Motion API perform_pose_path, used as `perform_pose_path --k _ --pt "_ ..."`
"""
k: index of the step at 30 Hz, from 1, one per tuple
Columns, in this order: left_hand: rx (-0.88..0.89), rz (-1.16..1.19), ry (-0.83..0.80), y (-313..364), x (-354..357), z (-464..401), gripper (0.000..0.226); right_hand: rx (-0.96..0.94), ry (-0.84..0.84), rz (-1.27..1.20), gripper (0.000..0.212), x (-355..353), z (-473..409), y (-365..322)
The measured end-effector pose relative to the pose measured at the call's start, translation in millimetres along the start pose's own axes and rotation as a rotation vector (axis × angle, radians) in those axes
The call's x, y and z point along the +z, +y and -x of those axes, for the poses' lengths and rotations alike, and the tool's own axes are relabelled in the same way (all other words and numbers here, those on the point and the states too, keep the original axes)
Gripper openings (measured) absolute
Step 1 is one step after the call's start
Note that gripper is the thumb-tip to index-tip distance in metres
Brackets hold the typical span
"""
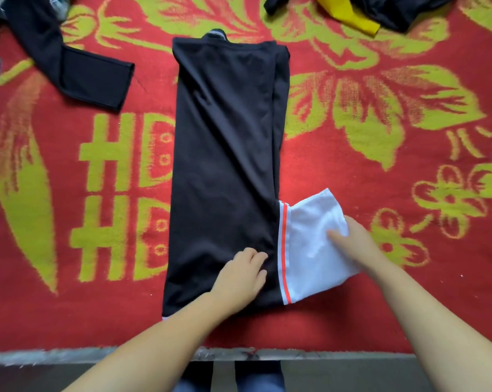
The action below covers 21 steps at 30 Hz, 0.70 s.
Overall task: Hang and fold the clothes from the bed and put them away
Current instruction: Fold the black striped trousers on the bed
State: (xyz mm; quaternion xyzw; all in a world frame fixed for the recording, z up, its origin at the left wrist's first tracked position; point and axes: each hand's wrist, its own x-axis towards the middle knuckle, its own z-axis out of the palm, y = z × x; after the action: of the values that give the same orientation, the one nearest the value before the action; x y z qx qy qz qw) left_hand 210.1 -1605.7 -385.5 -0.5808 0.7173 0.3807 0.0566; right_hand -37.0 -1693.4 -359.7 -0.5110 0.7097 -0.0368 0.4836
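A bed blanket in bright red, patterned with large yellow-green leaves and flowers and blocky yellow-green letters. On it lies a folded shirt, plain black, with a white sleeve edged by two thin orange-red stripes where it meets the black. A sliver of white collar shows at the shirt's far end. At the upper left is another black garment. At the upper right, a yellow cloth lies beside more black fabric.
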Motion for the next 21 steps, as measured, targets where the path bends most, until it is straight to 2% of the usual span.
perform_pose_path --k 3,6,8,10,12,14,16,17,19,21 --pt "-0.201 0.267 0.002 -41 -14 6 0.039 -0.204 -0.017 -0.031 0.019 7 17 -56" --pt "-0.428 0.562 0.103 -80 -33 15 0.03 -0.292 -0.095 -0.004 0.044 49 31 -99" --pt "-0.498 0.567 0.229 -109 -44 24 0.037 -0.272 -0.27 0.001 0.054 86 39 -118" --pt "-0.463 0.444 0.255 -133 -54 35 0.05 -0.231 -0.403 -0.005 0.056 116 41 -123" --pt "-0.307 0.183 0.19 -153 -58 48 0.065 -0.245 -0.345 0.132 0.051 126 38 -111" --pt "0.009 -0.221 0.152 -166 -59 59 0.08 -0.327 -0.283 0.418 0.056 125 38 -89" --pt "0.325 -0.567 0.083 -174 -51 67 0.082 -0.497 -0.332 0.719 0.07 121 49 -63" --pt "0.442 -0.684 0.024 -180 -43 70 0.082 -0.61 -0.349 0.875 0.08 124 57 -53" --pt "0.585 -0.799 -0.101 -190 -25 75 0.087 -0.697 -0.355 1.089 0.096 132 68 -38" --pt "0.637 -0.855 -0.099 -194 -16 72 0.089 -0.723 -0.359 1.197 0.1 140 68 -25"
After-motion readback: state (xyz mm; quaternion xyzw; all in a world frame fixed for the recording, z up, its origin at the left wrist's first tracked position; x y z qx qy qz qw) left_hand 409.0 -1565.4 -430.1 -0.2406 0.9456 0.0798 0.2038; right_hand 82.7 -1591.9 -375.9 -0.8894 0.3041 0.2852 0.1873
